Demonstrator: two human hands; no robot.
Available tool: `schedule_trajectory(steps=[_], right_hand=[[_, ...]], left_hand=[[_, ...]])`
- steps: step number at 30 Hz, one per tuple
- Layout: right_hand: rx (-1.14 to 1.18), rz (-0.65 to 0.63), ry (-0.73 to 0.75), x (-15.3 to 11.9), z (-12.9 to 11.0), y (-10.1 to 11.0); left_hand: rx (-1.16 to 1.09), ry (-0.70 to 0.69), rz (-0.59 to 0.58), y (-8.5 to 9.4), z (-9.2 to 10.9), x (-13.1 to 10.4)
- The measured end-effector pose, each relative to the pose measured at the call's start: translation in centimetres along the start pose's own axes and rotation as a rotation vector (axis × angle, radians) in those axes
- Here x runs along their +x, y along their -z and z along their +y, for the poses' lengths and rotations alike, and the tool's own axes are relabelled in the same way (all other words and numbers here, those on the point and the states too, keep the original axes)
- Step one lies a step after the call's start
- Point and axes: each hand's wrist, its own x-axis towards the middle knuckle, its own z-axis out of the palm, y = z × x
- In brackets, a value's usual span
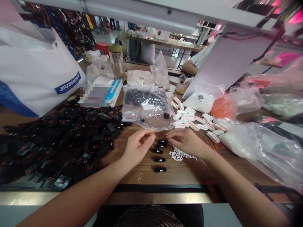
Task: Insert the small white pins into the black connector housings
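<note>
In the middle of the bench, several small black plastic connector housings lie in a rough column, each with white dots on its face. My left hand hovers at the upper left of this column, its fingers loosely curved and the thumb apart from them. Across from it, my right hand is bent inward with its fingertips near the topmost housings. I see nothing held in either hand. Beneath my right hand a pile of tiny white pins is spread, partly covered by the hand.
A big heap of black housings covers the left side. Behind my hands lies a clear bag of black parts. White-and-orange pieces and plastic bags fill the right. A bottle and white JIUZHOU bag stand behind.
</note>
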Motion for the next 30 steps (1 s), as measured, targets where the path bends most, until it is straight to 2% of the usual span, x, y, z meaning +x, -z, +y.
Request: schedule_trajectory(steps=[3, 5, 6, 10, 15, 20, 24, 27, 30], right_hand=[[-0.252, 0.053, -0.035, 2.2, 0.1, 1.0], [-0.551, 0.013, -0.101, 4.5, 0.2, 1.1], [-0.616, -0.011, -0.139, 5.7, 0.2, 1.0], [-0.714, -0.065, -0.263, 9.7, 0.6, -0.2], [-0.759, -0.104, -0.348, 11.0, 1.1, -0.6], [-0.685, -0.091, -0.305, 10.3, 0.6, 0.1], [-0.559, -0.003, -0.231, 8.7, -1.4, 0.3], [-0.314, 0.056, -0.162, 6.7, -3.9, 0.1], [-0.011, -0.023, -0.099, 4.9, -6.1, -0.3]], left_hand=[[-0.007, -0.006, 0.001, -0.1, 0.0, 0.0], [0.000, -0.008, 0.006, 0.0, 0.1, 0.0], [0.004, -0.009, 0.009, 0.0, 0.1, 0.0], [0.018, -0.016, 0.014, 0.2, 0.4, -0.1], [0.033, -0.036, 0.003, 0.2, 0.5, -0.1], [0.048, -0.054, 0.003, 0.2, 0.2, 0.0], [0.106, -0.121, 0.021, 0.3, -0.1, 0.1], [0.176, -0.224, 0.032, 0.5, -0.1, 0.0], [0.236, -0.379, -0.029, 0.6, 0.1, -0.2]])
